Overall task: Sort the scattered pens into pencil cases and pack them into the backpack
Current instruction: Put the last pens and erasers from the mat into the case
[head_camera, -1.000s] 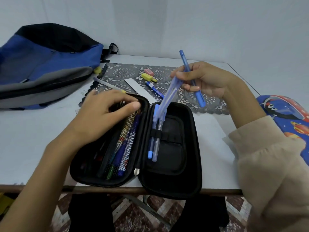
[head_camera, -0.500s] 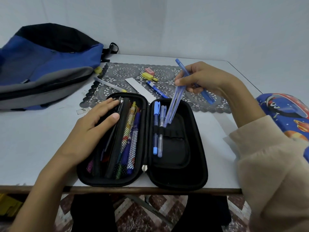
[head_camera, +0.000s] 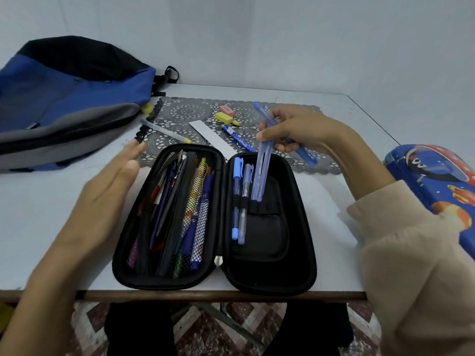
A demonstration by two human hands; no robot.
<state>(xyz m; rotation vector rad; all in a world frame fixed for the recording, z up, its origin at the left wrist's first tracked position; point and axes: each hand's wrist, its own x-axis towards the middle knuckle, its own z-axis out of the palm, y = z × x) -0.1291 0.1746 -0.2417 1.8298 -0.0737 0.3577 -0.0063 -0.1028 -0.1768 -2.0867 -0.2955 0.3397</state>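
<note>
The backpack (head_camera: 72, 104) lies far left on the worktop (head_camera: 46, 227). The left grip (head_camera: 102, 199) hovers released beside the open case (head_camera: 213, 283). The right grip (head_camera: 295, 132) grasps pens (head_camera: 262, 176), tips at the lid's loops. This looks like sorting; next they likely need threading through a loop.

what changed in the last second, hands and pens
The left hand lifted off the mesh side of the black pencil case and now hovers open beside it. The right hand, still gripping the pale blue pens and a darker blue pen, lowered the pale ones' tips to the elastic loops. Case, looped pens and backpack stayed put.
</note>
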